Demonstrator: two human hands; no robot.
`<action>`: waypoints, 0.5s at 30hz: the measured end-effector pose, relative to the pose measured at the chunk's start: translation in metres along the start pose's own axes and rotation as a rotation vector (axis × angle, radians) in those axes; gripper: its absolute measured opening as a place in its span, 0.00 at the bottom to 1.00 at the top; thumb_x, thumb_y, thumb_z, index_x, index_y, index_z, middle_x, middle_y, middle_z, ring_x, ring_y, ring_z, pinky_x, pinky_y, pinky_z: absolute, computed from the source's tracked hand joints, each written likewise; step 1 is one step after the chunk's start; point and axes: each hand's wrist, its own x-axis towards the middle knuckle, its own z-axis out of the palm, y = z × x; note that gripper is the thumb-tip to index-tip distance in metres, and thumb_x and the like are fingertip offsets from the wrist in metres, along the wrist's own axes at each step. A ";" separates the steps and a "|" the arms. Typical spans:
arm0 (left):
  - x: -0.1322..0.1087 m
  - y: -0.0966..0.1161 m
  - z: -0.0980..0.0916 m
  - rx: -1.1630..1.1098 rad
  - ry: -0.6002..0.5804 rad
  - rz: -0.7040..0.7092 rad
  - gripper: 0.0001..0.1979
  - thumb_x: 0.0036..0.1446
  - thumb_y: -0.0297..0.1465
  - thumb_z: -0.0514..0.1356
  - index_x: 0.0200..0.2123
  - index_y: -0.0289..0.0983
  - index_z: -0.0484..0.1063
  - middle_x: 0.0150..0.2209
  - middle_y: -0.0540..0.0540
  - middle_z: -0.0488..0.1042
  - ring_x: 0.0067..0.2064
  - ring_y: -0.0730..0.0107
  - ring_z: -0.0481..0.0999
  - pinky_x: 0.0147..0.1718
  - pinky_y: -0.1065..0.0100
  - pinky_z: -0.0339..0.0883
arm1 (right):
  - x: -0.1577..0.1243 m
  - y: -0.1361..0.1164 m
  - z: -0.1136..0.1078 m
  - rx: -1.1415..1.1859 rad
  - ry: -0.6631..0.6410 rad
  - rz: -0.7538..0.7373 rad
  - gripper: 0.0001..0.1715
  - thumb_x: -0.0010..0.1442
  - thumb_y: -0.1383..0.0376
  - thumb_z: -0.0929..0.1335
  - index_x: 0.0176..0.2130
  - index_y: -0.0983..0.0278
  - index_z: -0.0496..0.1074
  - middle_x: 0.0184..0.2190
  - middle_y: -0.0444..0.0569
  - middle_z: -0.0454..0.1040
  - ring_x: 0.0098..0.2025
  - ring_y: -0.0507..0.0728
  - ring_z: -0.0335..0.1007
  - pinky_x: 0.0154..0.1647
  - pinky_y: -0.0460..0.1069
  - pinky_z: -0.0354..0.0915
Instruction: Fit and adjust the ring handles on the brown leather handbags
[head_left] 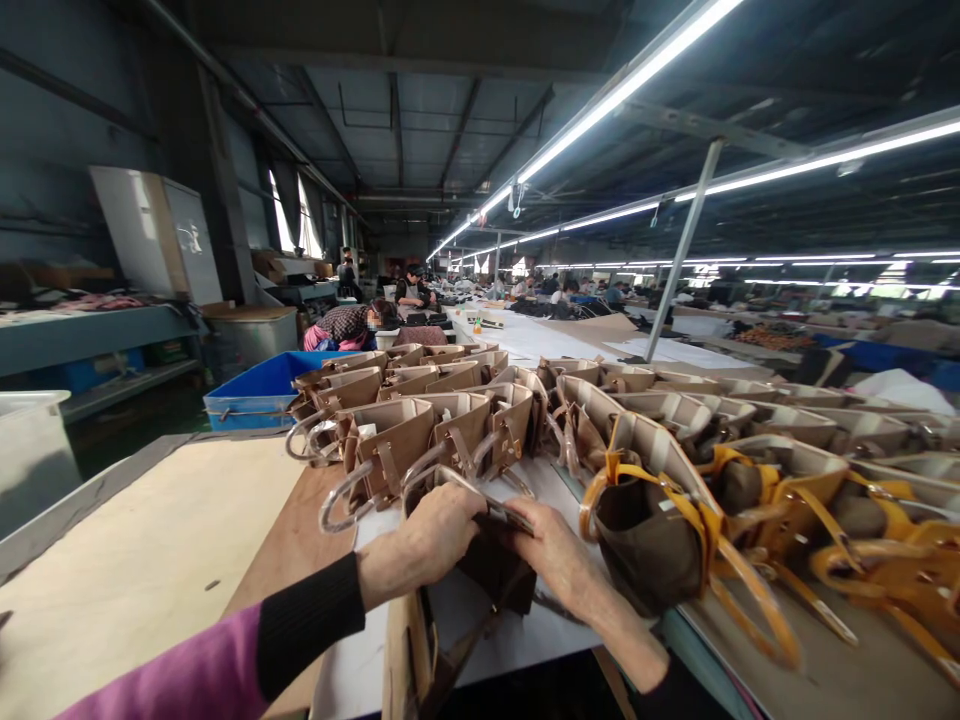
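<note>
A brown handbag point(499, 565) hangs in front of me over white paper, tilted, its upper edge pinched between my two hands. My left hand point(439, 535) closes its fingers on the left part of that edge. On the right part, my right hand point(559, 555) grips with the thumb on top; its other fingers are mostly hidden. A clear-wrapped handle arches behind the left hand. Just beyond stand rows of tan handbags point(394, 440) with plastic-wrapped handles. Close to my right hand is an olive-brown bag point(649, 525) with yellow trim and handles.
More yellow-trimmed bags point(892, 570) crowd the right side. A blue bin point(255, 390) stands past the table's far left end, and a pale board point(165, 500) lies on the left. A metal post point(684, 250) rises at right. A co-worker point(345, 325) bends over farther back.
</note>
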 end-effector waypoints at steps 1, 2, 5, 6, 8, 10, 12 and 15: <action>0.001 0.000 0.003 -0.011 -0.001 0.015 0.09 0.47 0.24 0.53 0.29 0.36 0.72 0.32 0.44 0.75 0.38 0.63 0.72 0.39 0.66 0.63 | 0.000 0.001 0.000 0.009 0.000 -0.002 0.10 0.50 0.70 0.63 0.32 0.62 0.72 0.30 0.44 0.71 0.35 0.57 0.65 0.35 0.48 0.56; 0.002 0.000 0.005 -0.017 -0.010 0.032 0.08 0.47 0.24 0.53 0.28 0.36 0.73 0.31 0.45 0.75 0.37 0.64 0.72 0.38 0.67 0.62 | 0.001 0.002 0.000 0.018 -0.003 -0.002 0.10 0.50 0.70 0.63 0.32 0.62 0.72 0.30 0.44 0.71 0.36 0.57 0.65 0.35 0.48 0.56; -0.001 0.001 0.007 -0.036 -0.082 0.054 0.06 0.48 0.27 0.54 0.26 0.36 0.72 0.28 0.47 0.74 0.34 0.66 0.72 0.33 0.69 0.60 | 0.003 0.007 -0.002 0.045 -0.020 0.015 0.10 0.48 0.71 0.63 0.31 0.63 0.72 0.30 0.44 0.71 0.34 0.56 0.65 0.34 0.47 0.56; -0.003 0.002 0.006 -0.032 -0.093 0.037 0.06 0.48 0.28 0.54 0.24 0.36 0.71 0.27 0.48 0.74 0.32 0.67 0.71 0.32 0.69 0.59 | 0.004 0.009 -0.002 0.052 -0.026 0.023 0.10 0.48 0.71 0.63 0.30 0.63 0.72 0.29 0.43 0.71 0.34 0.56 0.65 0.34 0.47 0.56; -0.006 0.004 0.005 -0.008 -0.083 0.004 0.07 0.50 0.28 0.54 0.22 0.36 0.69 0.26 0.48 0.73 0.31 0.67 0.71 0.30 0.69 0.58 | 0.006 0.011 -0.004 0.065 -0.033 0.039 0.08 0.48 0.70 0.64 0.30 0.63 0.72 0.28 0.43 0.70 0.33 0.55 0.64 0.33 0.46 0.56; -0.009 0.005 0.003 0.030 -0.050 0.015 0.06 0.51 0.28 0.53 0.24 0.36 0.67 0.26 0.48 0.72 0.30 0.68 0.70 0.29 0.69 0.57 | 0.007 0.013 -0.004 0.075 -0.034 0.050 0.07 0.48 0.69 0.64 0.30 0.63 0.71 0.27 0.43 0.70 0.32 0.55 0.64 0.32 0.46 0.55; -0.011 0.006 0.000 0.076 -0.031 0.069 0.05 0.51 0.26 0.52 0.28 0.37 0.67 0.28 0.48 0.72 0.31 0.68 0.70 0.29 0.70 0.56 | 0.007 0.013 -0.004 0.084 -0.032 0.055 0.07 0.49 0.69 0.64 0.30 0.64 0.71 0.27 0.43 0.70 0.32 0.55 0.63 0.32 0.46 0.55; -0.013 0.005 -0.005 0.130 -0.049 0.119 0.08 0.51 0.24 0.51 0.34 0.38 0.66 0.31 0.48 0.72 0.32 0.68 0.71 0.31 0.71 0.59 | 0.006 0.013 -0.003 0.095 -0.027 0.053 0.08 0.49 0.69 0.65 0.32 0.64 0.72 0.29 0.43 0.70 0.33 0.55 0.63 0.32 0.46 0.55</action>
